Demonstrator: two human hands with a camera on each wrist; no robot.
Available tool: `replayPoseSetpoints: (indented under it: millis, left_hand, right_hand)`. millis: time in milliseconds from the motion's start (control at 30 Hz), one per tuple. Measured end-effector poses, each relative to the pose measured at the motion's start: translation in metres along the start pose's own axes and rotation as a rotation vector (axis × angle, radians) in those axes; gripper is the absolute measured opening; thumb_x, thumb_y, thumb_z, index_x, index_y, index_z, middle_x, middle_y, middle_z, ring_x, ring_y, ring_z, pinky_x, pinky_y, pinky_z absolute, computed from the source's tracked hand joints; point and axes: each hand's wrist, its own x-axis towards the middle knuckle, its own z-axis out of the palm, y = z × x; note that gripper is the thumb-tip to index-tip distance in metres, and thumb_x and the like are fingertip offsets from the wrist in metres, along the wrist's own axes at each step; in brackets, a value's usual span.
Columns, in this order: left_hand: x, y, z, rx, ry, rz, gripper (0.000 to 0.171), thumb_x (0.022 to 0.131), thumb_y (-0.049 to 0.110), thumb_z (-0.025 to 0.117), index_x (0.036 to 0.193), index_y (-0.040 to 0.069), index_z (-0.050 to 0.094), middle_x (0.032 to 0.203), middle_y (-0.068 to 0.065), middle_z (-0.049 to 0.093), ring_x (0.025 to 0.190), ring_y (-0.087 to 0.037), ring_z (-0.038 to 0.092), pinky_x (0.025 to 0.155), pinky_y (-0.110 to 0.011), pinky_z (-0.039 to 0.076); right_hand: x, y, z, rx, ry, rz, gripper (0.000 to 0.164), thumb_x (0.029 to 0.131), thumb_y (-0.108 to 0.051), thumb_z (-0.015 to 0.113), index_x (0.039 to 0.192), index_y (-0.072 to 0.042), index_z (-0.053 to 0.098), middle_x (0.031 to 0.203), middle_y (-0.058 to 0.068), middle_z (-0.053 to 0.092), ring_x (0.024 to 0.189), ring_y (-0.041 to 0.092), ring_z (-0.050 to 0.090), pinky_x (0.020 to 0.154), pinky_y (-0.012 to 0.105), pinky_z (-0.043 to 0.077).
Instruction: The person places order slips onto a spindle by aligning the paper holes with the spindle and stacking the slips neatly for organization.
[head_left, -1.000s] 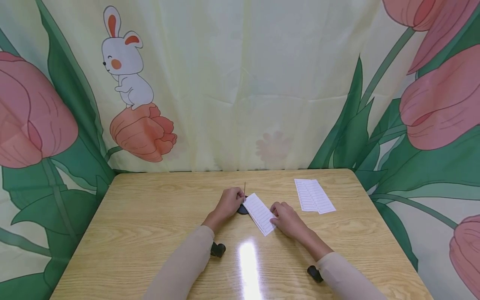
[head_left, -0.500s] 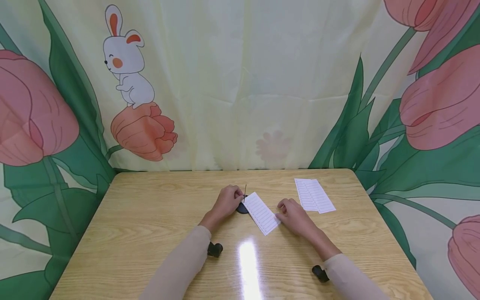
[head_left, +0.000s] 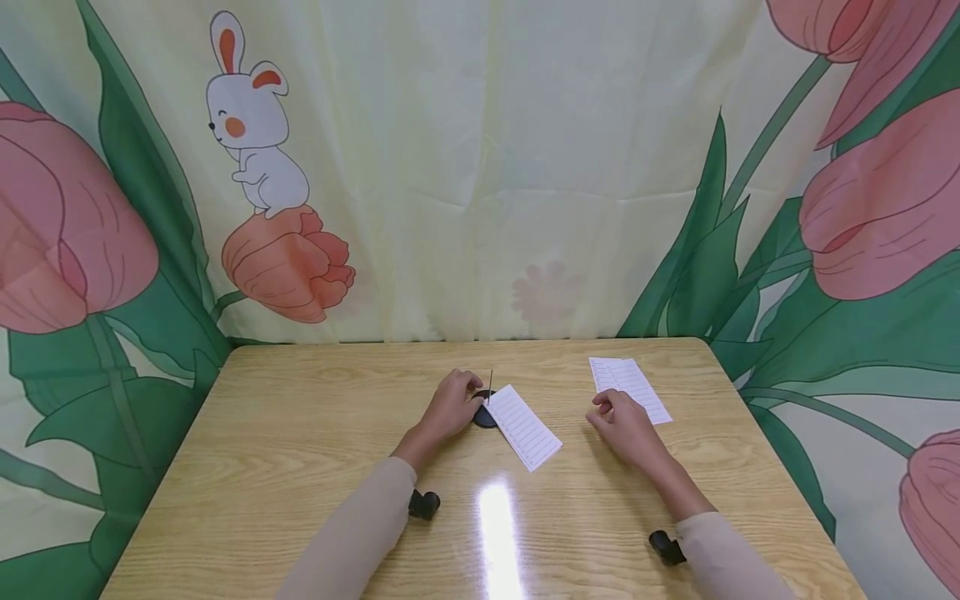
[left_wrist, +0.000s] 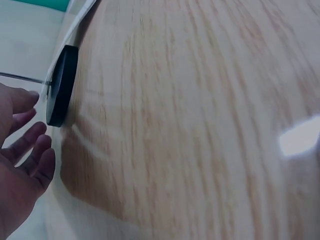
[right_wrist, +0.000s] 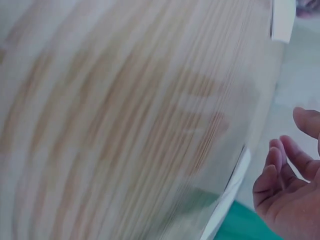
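A bill spike with a round black base point(head_left: 483, 417) and a thin upright rod stands near the middle of the table. On it, one corner by the rod, a white printed paper slip point(head_left: 527, 431) slants down toward the right. My left hand point(head_left: 448, 407) is just left of the rod; the left wrist view shows its relaxed fingers point(left_wrist: 37, 152) apart beside the black base point(left_wrist: 63, 85), with nothing in them. Over the near edge of two overlapping printed slips point(head_left: 642, 392) at the right is my right hand point(head_left: 624, 427), fingers loosely bent and holding nothing.
The wooden table point(head_left: 300, 433) reaches back to a curtain point(head_left: 420, 183) printed with tulips and a rabbit. Black wrist-worn cameras point(head_left: 424, 505) hang by both sleeves. A bright light reflection point(head_left: 497, 533) lies on the table front.
My right hand has let go of the slip at the spike and moved right to the two other slips. My left fingers have drawn slightly away from the rod.
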Motion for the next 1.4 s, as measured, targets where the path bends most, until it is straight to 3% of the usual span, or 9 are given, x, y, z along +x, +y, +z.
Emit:
replayPoseSetpoints:
  millis: [200,433,733,1100,1400]
  left_hand:
    - [-0.003,-0.003,-0.001,-0.017,-0.032,-0.01,0.033,0.096,0.014,0.073,0.127,0.002,0.067,0.122,-0.013,0.065,0.112,-0.027,0.06,0.101,-0.045,0.05]
    - [-0.005,-0.005,-0.002,-0.056,-0.048,-0.026,0.042,0.095,0.016,0.075,0.133,0.003,0.064,0.129,-0.013,0.068,0.116,-0.027,0.063,0.1,-0.045,0.052]
    - [-0.01,-0.01,-0.004,-0.149,-0.078,-0.053,0.054,0.091,0.018,0.08,0.139,0.005,0.06,0.133,-0.012,0.066,0.118,-0.029,0.063,0.099,-0.045,0.053]
    - [-0.014,-0.012,-0.004,-0.15,-0.091,-0.032,0.07,0.079,0.02,0.091,0.141,0.006,0.059,0.133,-0.01,0.065,0.12,-0.028,0.061,0.103,-0.045,0.051]
    - [-0.013,-0.014,0.001,-0.072,-0.079,-0.021,0.068,0.078,0.018,0.092,0.138,0.007,0.062,0.135,-0.01,0.064,0.122,-0.028,0.057,0.104,-0.045,0.048]
  right_hand:
    - [0.0,0.023,-0.013,-0.009,0.047,0.054,0.033,0.097,-0.018,0.071,0.121,0.004,0.063,0.105,0.018,0.065,0.091,0.03,0.065,0.082,0.045,0.051]
    - [0.0,0.043,-0.028,-0.02,0.015,0.173,0.051,0.101,-0.024,0.065,0.138,0.009,0.053,0.121,0.025,0.062,0.109,0.04,0.061,0.091,0.053,0.052]
    - [-0.003,0.07,-0.043,-0.045,0.051,0.237,0.059,0.102,-0.026,0.064,0.141,0.015,0.046,0.129,0.036,0.055,0.118,0.05,0.053,0.101,0.064,0.044]
    - [0.0,0.088,-0.043,-0.099,0.015,0.28,0.06,0.099,-0.026,0.069,0.134,0.018,0.049,0.124,0.037,0.053,0.114,0.049,0.049,0.099,0.062,0.043]
    - [0.005,0.085,-0.041,-0.106,-0.002,0.278,0.048,0.099,-0.017,0.067,0.126,0.019,0.053,0.114,0.034,0.053,0.101,0.043,0.051,0.09,0.057,0.046]
